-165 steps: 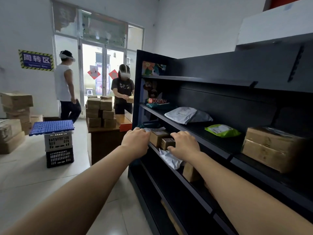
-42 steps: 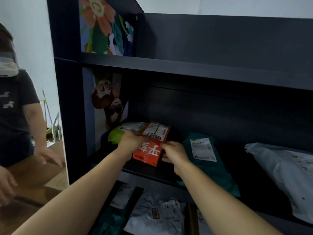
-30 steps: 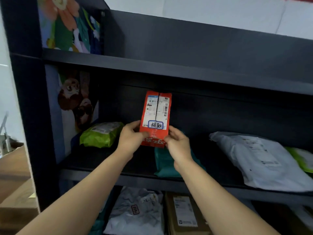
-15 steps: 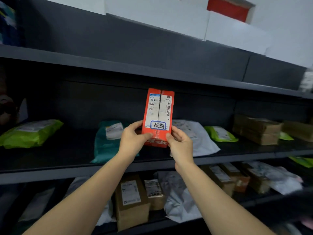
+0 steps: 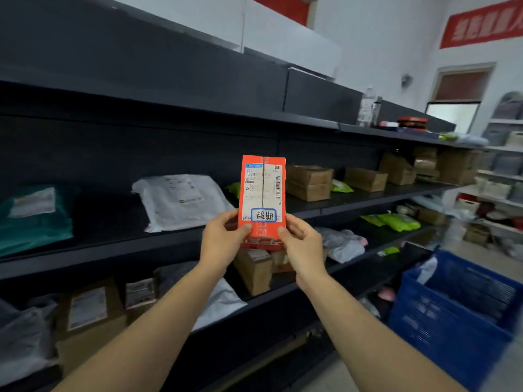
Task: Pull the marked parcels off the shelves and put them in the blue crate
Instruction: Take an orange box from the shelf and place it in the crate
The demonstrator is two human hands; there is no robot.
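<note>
The person has turned from the shelf, so the blue crate [image 5: 455, 304] now shows, low and right of the red parcel [image 5: 263, 199]. The left hand [image 5: 222, 241] and right hand [image 5: 302, 244] both grip its bottom end. It can go in next.

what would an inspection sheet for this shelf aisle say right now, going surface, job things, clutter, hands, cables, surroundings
surface: dark middle shelf, stocked along its length, more shelves above and below
job's things: orange parcel held upright in front of the shelves, handwritten tag in a blue border on its label; blue crate low at right beside the shelving, parcel not yet in it
clutter: white mailer, teal bag, cardboard boxes, green pouches
grippers: left hand and right hand both pinch the parcel's lower end
cables: nothing seen
surroundings: white wall with a red banner
</note>
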